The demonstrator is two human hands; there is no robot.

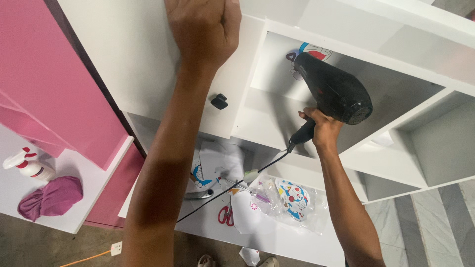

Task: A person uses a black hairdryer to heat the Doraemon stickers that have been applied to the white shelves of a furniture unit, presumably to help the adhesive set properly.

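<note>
**Heat on a sticker inside the white cabinet**

Gripped in the right hand (322, 127) by its handle, fingers wrapped tight around it: a black plastic hair dryer (332, 90), held up inside an open compartment of the white laminate cabinet (277, 106). Nozzle aimed up and to the left at a blue-and-white cartoon sticker (310, 51) on the compartment's back panel; rear grille facing down and to the right, toward the camera. Long axis of the barrel running diagonally from lower right to upper left, handle dropping away below it, black cord (232, 187) trailing down across the lower shelf.

Pressed flat against the white cabinet door (128, 59), the left hand (203, 27), holding nothing; fingers run out of frame, so spread or together cannot be told. Just below it, a small black knob (219, 101).

Judged good practice here: nozzle kept near the sticker but not touching, swept slowly over edges rather than parked on one spot, cord kept clear of the clutter.

On the lower shelf: more cartoon stickers in clear plastic sleeves (292, 198) and red-handled scissors (225, 215). Far left, on a white bench (94, 198), a white spray bottle (28, 165) beside a crumpled purple cloth (52, 199).
</note>
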